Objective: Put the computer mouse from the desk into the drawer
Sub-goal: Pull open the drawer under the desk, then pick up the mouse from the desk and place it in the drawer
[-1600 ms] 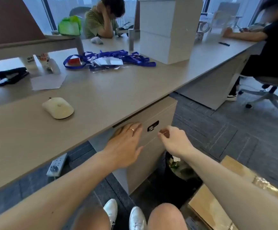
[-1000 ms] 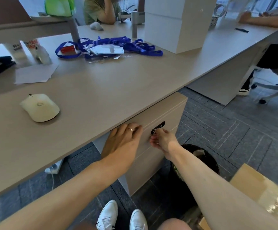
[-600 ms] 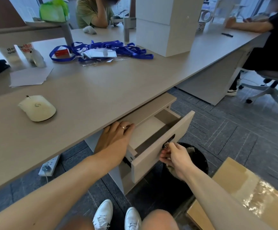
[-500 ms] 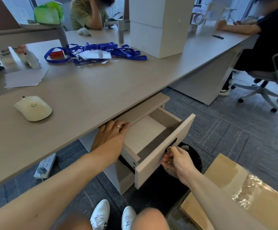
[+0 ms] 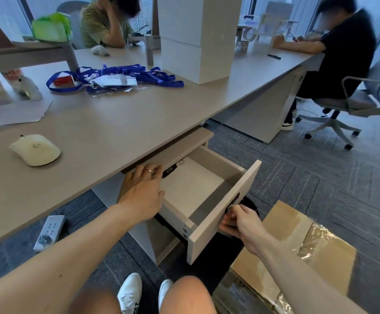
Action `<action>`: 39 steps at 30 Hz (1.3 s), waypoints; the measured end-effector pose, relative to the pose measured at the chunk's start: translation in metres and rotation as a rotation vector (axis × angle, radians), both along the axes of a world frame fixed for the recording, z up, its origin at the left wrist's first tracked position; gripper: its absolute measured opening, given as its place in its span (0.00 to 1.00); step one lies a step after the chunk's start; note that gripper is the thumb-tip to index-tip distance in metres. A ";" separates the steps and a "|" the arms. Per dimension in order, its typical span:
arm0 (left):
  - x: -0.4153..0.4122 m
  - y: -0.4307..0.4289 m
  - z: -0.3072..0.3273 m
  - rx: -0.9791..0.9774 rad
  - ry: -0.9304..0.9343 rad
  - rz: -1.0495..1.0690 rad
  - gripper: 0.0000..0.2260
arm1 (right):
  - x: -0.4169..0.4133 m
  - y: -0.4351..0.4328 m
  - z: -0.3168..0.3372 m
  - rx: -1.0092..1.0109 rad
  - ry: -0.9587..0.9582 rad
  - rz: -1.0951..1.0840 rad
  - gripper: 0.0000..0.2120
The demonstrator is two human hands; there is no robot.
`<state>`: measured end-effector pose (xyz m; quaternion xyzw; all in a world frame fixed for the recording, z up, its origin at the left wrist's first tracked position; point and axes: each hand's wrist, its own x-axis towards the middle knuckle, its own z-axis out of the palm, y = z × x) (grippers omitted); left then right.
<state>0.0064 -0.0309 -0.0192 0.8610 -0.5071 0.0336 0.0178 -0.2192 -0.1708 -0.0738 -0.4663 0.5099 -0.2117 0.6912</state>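
A cream computer mouse [image 5: 36, 149] lies on the desk [image 5: 116, 123] at the left. Below the desk edge the top drawer [image 5: 224, 209] of the cabinet stands pulled out, its pale floor showing and a small dark object lying at its back. My right hand [image 5: 241, 220] pinches the key or lock on the drawer front. My left hand [image 5: 142, 191] rests flat with fingers spread against the cabinet's top edge, under the desk, holding nothing.
Blue lanyards with cards [image 5: 116, 77], white boxes [image 5: 194, 37] and loose paper [image 5: 20, 113] lie on the desk. Two people sit at the far side. A black bin [image 5: 251, 206] and a cardboard box [image 5: 297, 243] stand beside the drawer, a power strip [image 5: 49, 232] on the floor.
The drawer was shut, then my right hand pulled it out toward me; it now stands farther open. My left hand stayed on the cabinet. The mouse has not moved.
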 end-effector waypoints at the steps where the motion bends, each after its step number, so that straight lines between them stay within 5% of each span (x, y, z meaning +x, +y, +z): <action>1: 0.001 0.000 0.000 0.002 -0.008 -0.006 0.30 | 0.000 0.001 0.001 0.003 -0.001 0.000 0.11; 7: -0.004 0.007 0.013 0.048 0.087 -0.076 0.31 | -0.012 -0.002 0.018 0.031 0.117 -0.001 0.17; 10: -0.007 0.024 0.041 -0.103 0.191 -0.257 0.26 | -0.012 -0.011 0.047 -0.409 0.330 -0.012 0.22; 13: 0.002 0.052 0.083 -0.316 0.200 -0.309 0.21 | 0.022 -0.006 0.093 -0.834 0.238 0.046 0.17; 20: 0.077 0.167 0.119 -0.507 0.021 0.171 0.13 | 0.170 0.082 0.156 -1.220 0.118 0.623 0.25; 29: 0.129 0.232 0.078 -0.288 0.004 0.483 0.31 | 0.309 0.180 0.167 -1.302 0.174 0.973 0.32; 33: 0.135 0.231 0.071 -0.317 -0.022 0.491 0.32 | 0.339 0.187 0.157 -1.282 0.190 0.993 0.35; 39: 0.137 0.229 0.069 -0.288 -0.053 0.496 0.32 | 0.346 0.192 0.141 -1.362 0.227 0.920 0.28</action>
